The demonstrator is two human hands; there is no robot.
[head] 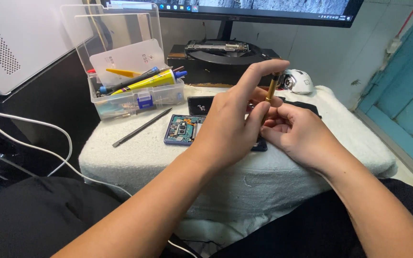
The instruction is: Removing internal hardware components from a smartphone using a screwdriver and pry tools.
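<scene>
Screwdriver (273, 86) upright over an opened phone (183, 129) at the cloth's middle.
Left hand (230, 124) caps its top; right hand (295, 131) pinches the shaft. Far left, a clear box (135, 98) holds a yellow tube (151, 80).

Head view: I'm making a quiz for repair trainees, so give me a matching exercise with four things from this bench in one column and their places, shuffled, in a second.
Things:
1. gold screwdriver
2. opened phone
3. yellow glue tube
4. white mouse

Places:
A. lying in the clear plastic box
B. at the back of the white towel, right of the monitor stand
C. held upright between the left hand and right hand
D. flat on the towel, partly hidden behind the hands

Pairs: 1-C, 2-D, 3-A, 4-B
</scene>
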